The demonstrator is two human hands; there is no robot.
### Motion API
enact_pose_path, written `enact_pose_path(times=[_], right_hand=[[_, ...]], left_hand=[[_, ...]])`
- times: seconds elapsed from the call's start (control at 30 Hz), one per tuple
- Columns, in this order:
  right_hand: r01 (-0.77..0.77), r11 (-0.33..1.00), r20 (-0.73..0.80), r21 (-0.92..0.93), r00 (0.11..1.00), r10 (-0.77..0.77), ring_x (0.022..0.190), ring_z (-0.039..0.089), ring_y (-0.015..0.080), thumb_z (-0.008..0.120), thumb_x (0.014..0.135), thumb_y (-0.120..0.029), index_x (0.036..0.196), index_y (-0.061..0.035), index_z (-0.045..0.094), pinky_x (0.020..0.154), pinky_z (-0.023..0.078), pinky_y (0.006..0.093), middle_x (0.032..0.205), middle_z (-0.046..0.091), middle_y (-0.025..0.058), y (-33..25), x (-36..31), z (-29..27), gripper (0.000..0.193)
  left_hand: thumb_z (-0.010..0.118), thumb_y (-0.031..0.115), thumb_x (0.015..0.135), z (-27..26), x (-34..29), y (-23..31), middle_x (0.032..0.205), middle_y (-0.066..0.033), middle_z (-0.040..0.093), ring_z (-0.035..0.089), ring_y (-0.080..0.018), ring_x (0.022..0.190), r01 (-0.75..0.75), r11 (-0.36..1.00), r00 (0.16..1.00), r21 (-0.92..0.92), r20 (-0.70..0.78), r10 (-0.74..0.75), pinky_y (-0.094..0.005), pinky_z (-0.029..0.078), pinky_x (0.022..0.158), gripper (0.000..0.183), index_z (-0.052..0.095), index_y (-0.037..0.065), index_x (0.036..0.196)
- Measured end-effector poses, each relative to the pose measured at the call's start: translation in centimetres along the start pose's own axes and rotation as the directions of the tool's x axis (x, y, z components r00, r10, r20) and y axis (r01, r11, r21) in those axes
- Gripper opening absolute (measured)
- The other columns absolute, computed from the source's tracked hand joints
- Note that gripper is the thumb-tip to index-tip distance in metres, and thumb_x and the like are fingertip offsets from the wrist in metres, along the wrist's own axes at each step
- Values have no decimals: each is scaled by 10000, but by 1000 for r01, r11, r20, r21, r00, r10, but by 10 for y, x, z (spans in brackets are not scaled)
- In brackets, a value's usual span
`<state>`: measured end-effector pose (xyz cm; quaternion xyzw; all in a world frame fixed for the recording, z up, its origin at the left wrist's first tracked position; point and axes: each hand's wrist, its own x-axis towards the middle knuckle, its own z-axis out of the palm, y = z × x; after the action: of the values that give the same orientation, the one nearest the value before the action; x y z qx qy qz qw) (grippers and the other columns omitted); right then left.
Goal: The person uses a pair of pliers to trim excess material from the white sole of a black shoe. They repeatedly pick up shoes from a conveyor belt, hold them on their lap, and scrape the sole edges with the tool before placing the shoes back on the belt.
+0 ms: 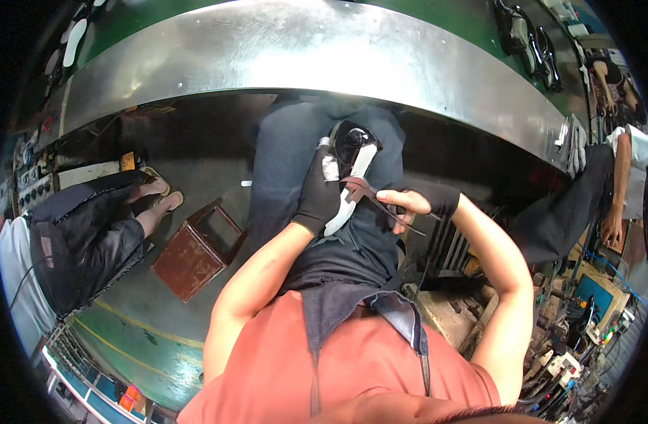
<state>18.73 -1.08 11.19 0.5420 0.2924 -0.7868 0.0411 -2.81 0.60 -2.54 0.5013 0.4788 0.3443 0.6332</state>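
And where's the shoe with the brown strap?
In the head view, the shoe is near centre, above the lap, in the left hand, beside the right hand.

Shoe workshop, indicated by a shoe (351, 145) being handled, dark shoes (530, 53) laid out on a long metal-edged bench (196, 67), machinery (564, 364) crowded at lower right, green floor (143, 304) marked with yellow lines (155, 327).

1. Across the frame's top: workbench (196, 60), bearing shoes (523, 39) at upper right.
2. At centre, below the workbench: shoe (362, 164) over the lap (278, 155), in the left hand (320, 187), with right hand (409, 203) just right of it.
3. Left of the lap, on the floor (161, 339): wooden box (188, 261).
4. At far left: co-worker (83, 244). At far right: another co-worker (619, 184).
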Motion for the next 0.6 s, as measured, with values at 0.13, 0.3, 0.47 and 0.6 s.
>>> enact_pose_path(times=[0.13,0.3,0.47,0.6], right_hand=[[55,396,-145,-917,877,-458,570,608,374,501,959,-439,685,-5,634,551,484,432,645,588,236,-38,-28,-7,530],[234,230,-57,-945,572,-818,645,614,383,552,933,-393,762,-36,598,574,475,445,697,590,205,-80,-66,63,399],[441,591,-255,-676,613,-748,642,606,297,557,951,-354,815,7,588,599,455,390,712,603,199,47,14,51,387],[300,885,-341,-355,840,-421,617,568,199,521,973,-391,883,15,616,595,442,351,674,594,171,80,8,61,427]], left_hand=[[532,182,933,-4,-3,34,1242,-292,542,597,-389,1084,-87,859,996,504,50,71,-402,474,924,631,228,-37,1442],[684,157,820,-30,-7,23,1245,-323,513,575,-425,1102,-121,920,993,373,60,106,-422,493,887,767,241,-37,1416],[737,190,795,-27,-74,22,1460,-278,340,339,-313,1382,-326,821,944,469,117,308,-370,293,1118,911,176,-72,1464],[700,164,838,-33,-128,6,1443,-228,374,363,-281,1353,10,984,996,180,91,-27,-350,276,1119,834,193,-66,1459]])
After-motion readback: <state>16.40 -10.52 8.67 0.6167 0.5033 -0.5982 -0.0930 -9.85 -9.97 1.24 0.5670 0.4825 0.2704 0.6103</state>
